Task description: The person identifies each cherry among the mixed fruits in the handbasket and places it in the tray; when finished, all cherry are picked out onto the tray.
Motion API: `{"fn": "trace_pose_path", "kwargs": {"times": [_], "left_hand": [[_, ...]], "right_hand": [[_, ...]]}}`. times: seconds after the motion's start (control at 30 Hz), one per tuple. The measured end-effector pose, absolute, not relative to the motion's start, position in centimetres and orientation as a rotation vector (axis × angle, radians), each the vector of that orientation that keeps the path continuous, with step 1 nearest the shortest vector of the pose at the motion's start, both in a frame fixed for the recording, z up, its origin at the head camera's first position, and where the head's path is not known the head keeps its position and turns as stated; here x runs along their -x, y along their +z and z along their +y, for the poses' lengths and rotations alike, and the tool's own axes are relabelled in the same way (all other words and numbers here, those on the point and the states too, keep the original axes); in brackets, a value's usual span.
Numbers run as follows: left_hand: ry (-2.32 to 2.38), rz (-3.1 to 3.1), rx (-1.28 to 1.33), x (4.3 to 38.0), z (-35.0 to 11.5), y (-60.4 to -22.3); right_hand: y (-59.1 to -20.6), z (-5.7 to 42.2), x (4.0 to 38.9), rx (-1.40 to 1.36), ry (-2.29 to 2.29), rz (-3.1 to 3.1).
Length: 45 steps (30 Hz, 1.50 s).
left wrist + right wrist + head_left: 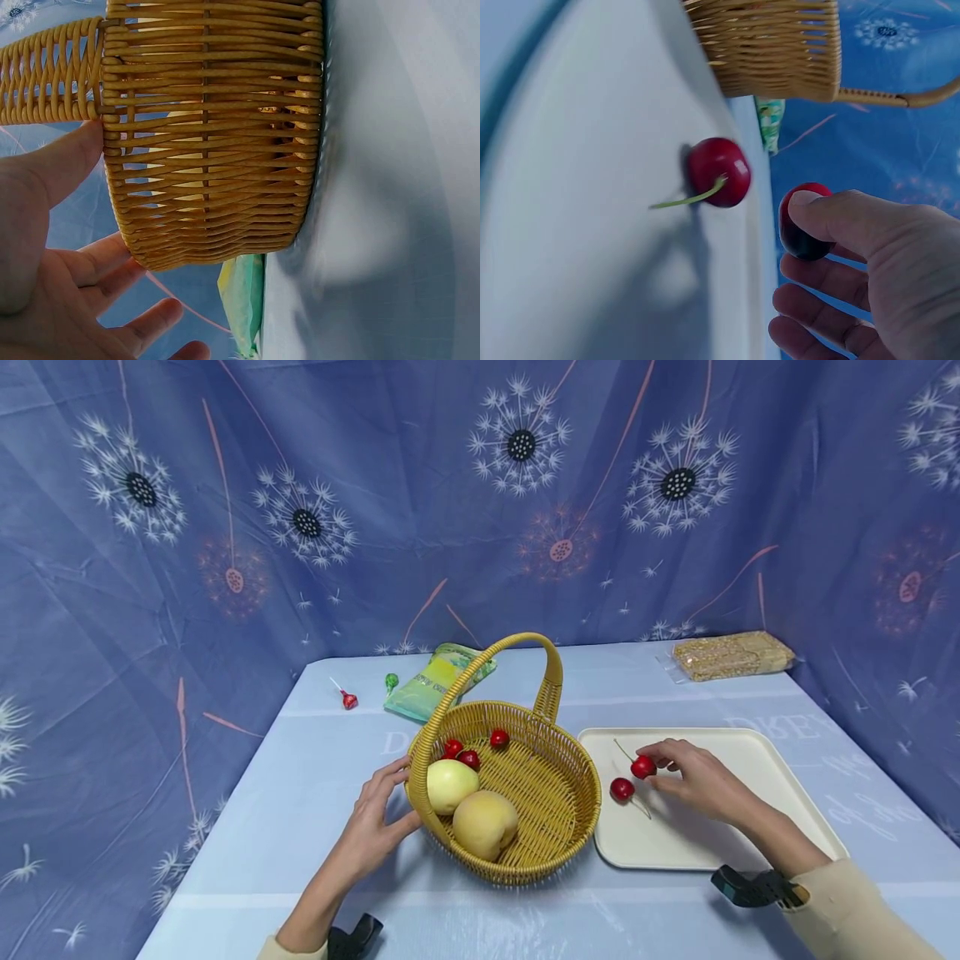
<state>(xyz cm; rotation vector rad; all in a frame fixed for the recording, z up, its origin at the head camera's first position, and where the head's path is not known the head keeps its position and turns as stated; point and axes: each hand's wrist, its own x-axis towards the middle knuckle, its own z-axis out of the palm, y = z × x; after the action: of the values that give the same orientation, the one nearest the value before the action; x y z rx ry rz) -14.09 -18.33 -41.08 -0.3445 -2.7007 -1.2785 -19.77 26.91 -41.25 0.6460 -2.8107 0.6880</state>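
Note:
A woven wicker basket [558, 852] with a tall arched handle stands mid-table. Inside, at its left, lie a pale yellow-green fruit [452, 786], a peach-like yellow fruit [485, 825] and several red cherries [468, 759]. My left hand [372, 821] touches the basket's left side, thumb and fingers spread along the wicker. Over the white tray [776, 777], my right hand [699, 778] pinches a cherry [805, 221] between thumb and fingers, apparently just above the tray. Another cherry [622, 790] with a green stem lies on the tray's left part, below that hand.
Behind the basket lies a green and yellow snack bag [427, 689]. Left of it are a green lollipop [392, 682] and a red lollipop [348, 700]. A clear-wrapped golden pack [731, 656] sits at the back right. A blue dandelion-print curtain [420, 485] closes off the far side.

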Motion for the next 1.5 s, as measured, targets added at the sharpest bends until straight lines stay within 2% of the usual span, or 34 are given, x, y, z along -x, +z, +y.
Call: {"fn": "trace_pose_path", "kwargs": {"times": [0.4, 0.87, 1.2, 1.5], "left_hand": [[-1.276, -2.699, 0.348, 14.1, -18.3, -41.1], [-1.237, -2.661, 0.395, 14.0, -18.4, -41.2], [-1.244, -2.688, 0.372, 14.0, -18.3, -41.1], [-1.239, -2.694, 0.364, 13.9, -18.3, -41.1]], "right_hand": [[-43.5, 27.7, 19.8, -0.575, 0.696, -2.898], [-43.7, 27.5, 19.9, -0.566, 0.677, -2.940], [-41.4, 27.0, 19.7, -0.664, 0.623, -2.861], [-37.9, 23.1, 19.8, -0.795, 0.594, -2.794]]}}
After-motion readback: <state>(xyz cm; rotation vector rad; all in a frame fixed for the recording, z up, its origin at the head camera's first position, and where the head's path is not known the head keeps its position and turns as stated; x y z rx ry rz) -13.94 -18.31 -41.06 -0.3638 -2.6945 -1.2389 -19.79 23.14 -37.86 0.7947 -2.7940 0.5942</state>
